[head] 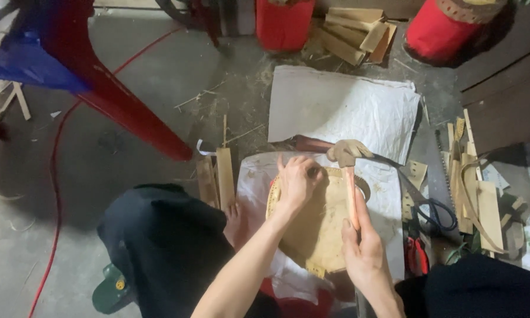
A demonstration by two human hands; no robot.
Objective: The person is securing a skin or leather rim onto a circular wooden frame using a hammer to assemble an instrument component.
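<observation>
Right now your left hand [297, 176] pinches something small against the far rim of the round tan disc [321, 227] on your lap, fingers curled tight. Your right hand [365, 250] wraps closed around the handle of a hammer [348, 171], whose head hangs just past that rim. I judge the edge work partly done: the near rim looks unfastened. No labels show; two red drums [282, 23] stand beyond a white sack [341, 109].
</observation>
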